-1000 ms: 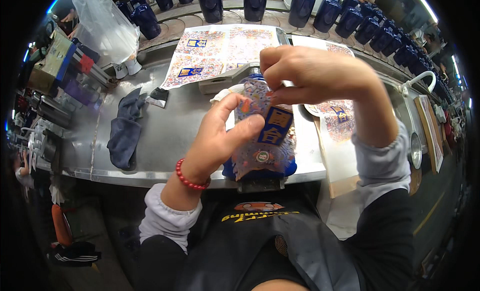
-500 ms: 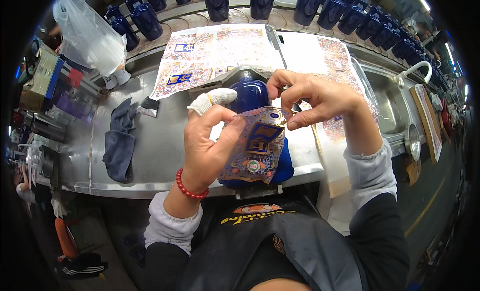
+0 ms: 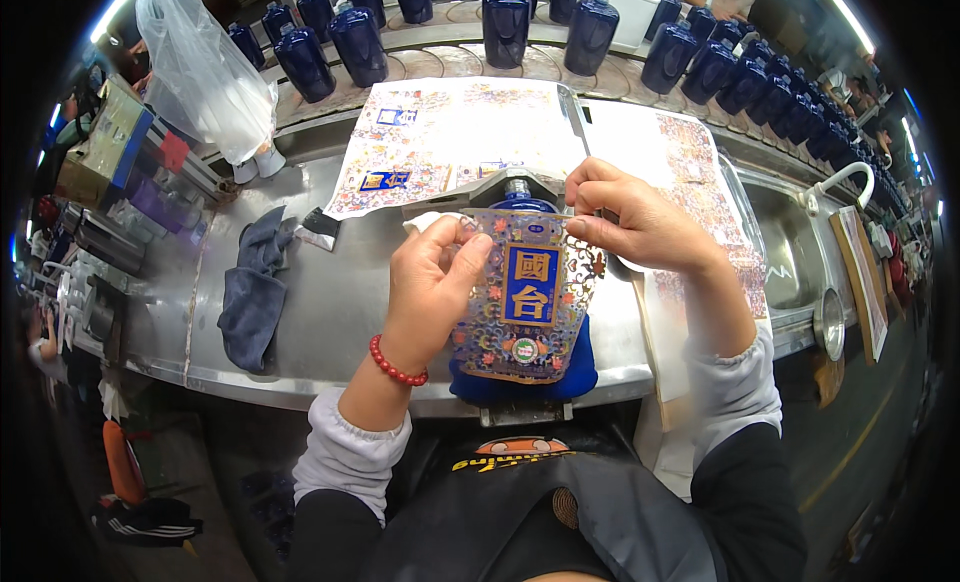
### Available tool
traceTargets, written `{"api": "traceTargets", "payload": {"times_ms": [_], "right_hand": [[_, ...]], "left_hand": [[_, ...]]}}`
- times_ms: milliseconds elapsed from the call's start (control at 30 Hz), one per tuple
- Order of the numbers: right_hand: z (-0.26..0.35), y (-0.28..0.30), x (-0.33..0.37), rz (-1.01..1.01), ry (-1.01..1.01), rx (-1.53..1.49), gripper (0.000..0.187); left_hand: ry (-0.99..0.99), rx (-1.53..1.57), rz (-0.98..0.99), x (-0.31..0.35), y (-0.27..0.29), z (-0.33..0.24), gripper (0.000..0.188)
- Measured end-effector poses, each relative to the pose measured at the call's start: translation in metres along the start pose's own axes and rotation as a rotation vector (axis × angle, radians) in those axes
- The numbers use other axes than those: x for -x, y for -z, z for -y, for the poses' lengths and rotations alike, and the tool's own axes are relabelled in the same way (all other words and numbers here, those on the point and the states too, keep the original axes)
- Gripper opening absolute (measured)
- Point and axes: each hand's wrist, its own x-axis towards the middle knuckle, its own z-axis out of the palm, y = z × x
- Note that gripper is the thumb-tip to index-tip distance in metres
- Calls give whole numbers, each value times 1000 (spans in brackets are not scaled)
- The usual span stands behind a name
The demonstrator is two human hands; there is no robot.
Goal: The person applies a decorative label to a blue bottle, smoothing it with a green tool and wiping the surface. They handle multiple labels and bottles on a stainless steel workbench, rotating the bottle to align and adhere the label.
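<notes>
Between my hands hangs a thin decal sheet (image 3: 530, 332) with a colourful floral pattern, a blue panel with gold characters and a small round green-and-white mark. My left hand (image 3: 425, 297) pinches its upper left edge between thumb and fingers; a white cloth finger cover shows behind them. The thumb and fingers of my right hand (image 3: 650, 222) are closed at the sheet's upper right corner. Behind the sheet lies a dark blue glass bottle (image 3: 518, 193), its neck pointing away from me and most of its body hidden. A blue pad (image 3: 577, 367) shows below it.
Large printed decal sheets (image 3: 440, 117) cover the metal worktop behind the bottle. A dark cloth (image 3: 252, 302) lies at left, near a hanging plastic bag (image 3: 205, 77). At right are a sink (image 3: 795, 237) and a metal strainer (image 3: 829, 320). Blue bottles (image 3: 505, 27) line the far conveyor.
The decal sheet was tilted and curled; now it is spread flatter and faces up. My right hand has closed on its upper right corner. The whole view has shifted slightly.
</notes>
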Motion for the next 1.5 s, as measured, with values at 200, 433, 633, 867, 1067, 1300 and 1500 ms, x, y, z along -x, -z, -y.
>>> {"api": "traceTargets", "payload": {"times_ms": [200,433,633,867,1067,1300,1500], "right_hand": [[-15,-12,-9,-83,-26,110,30],[-28,-26,-7,-160,-161,-335,31],[-38,-39,2,-246,-104,-390,25],[-31,-43,-9,-452,-71,-34,18],[9,-80,35,-530,-17,291,51],[6,-97,58,-347,-4,203,74],[3,-88,51,-337,17,164,81]], "left_hand": [[121,46,3,-4,3,17,15],[89,140,-8,-6,7,38,17],[-21,177,-113,-13,-3,39,17],[51,127,-100,-29,2,35,16],[-514,-557,-128,20,0,31,54],[-427,-508,84,49,-2,42,75],[-392,-503,68,40,-4,46,91]]}}
